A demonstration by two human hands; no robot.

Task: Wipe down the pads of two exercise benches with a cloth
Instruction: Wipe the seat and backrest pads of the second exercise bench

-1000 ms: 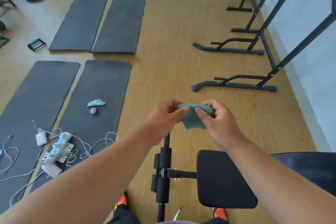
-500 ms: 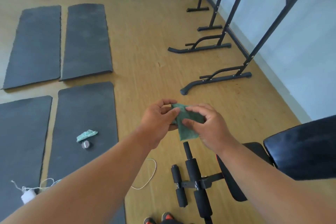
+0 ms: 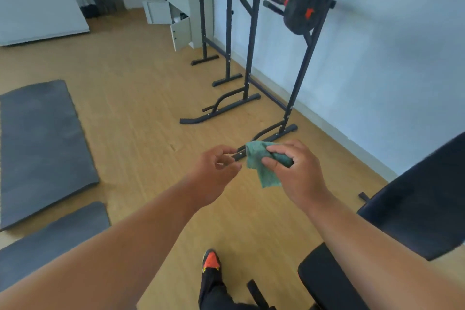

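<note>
Cloth gathered in the right hand, bench pads not yet touched

The right hand (image 3: pixel 294 171) pinches the green cloth (image 3: pixel 261 166) at centre frame, a corner hanging free; the left hand (image 3: pixel 216 171), at its 9 o'clock, is loosely curled and grasps nothing. Best to fold the cloth flat before sweeping the seat pad (image 3: pixel 327 282) at 5 o'clock, then the tilted back pad (image 3: pixel 422 209) at 4 o'clock. At 12 o'clock a cabinet (image 3: pixel 176 7) stands open, contents unclear.

Green cloth (image 3: pixel 263 167) in right hand (image 3: pixel 294 171), bench pad (image 3: pixel 425 199) beside.
</note>
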